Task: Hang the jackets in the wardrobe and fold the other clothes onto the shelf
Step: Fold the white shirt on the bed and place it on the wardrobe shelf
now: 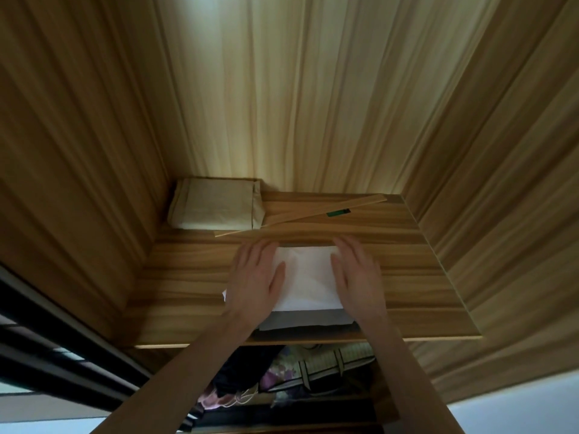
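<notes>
A folded white garment (305, 277) lies on top of a folded grey one (307, 322), both near the front of the wooden wardrobe shelf (188, 277). My left hand (255, 277) rests flat on the white garment's left side, fingers straight. My right hand (357, 274) lies flat on its right side, fingers straight as well. Both hands press down on the stack.
A folded beige cloth (214, 203) sits in the shelf's back left corner. A thin wooden strip (300, 216) with a green mark lies across the back. Wooden walls enclose the shelf. Below the shelf, bags and floral cloth (313, 368) are stored.
</notes>
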{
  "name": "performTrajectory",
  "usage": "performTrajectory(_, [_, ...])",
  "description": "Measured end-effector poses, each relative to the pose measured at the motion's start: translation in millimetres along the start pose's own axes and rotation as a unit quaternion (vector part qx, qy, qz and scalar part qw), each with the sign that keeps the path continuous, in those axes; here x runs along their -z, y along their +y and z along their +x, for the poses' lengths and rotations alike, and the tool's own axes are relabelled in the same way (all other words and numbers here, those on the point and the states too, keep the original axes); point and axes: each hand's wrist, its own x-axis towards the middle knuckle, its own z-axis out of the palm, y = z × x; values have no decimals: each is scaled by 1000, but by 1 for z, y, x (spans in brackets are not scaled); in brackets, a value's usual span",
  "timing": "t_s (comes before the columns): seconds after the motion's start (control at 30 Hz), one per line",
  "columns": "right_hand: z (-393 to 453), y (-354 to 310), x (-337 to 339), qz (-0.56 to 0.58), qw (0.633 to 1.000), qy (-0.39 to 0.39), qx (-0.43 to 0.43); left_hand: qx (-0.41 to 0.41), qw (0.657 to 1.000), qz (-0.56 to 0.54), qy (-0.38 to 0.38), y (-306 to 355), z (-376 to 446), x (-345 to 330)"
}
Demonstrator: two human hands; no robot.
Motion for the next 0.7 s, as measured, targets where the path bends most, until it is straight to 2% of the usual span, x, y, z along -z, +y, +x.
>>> performTrajectory(0.07, [0,8,-9,-47,997,-54,27,-23,998,25,-57,-4,0,-11])
performTrajectory(0.2, [-5,32,-21,-44,988,-146,-6,24,986,48,-158,-24,-15,-32])
performTrajectory(0.43, [-7,42,-41,31,985,-164,-43,57,984,13,-169,-28,-19,-48])
performTrajectory(0.7, [-6,39,-30,-13,986,-168,-19,60,980,33,-188,-15,-13,-23])
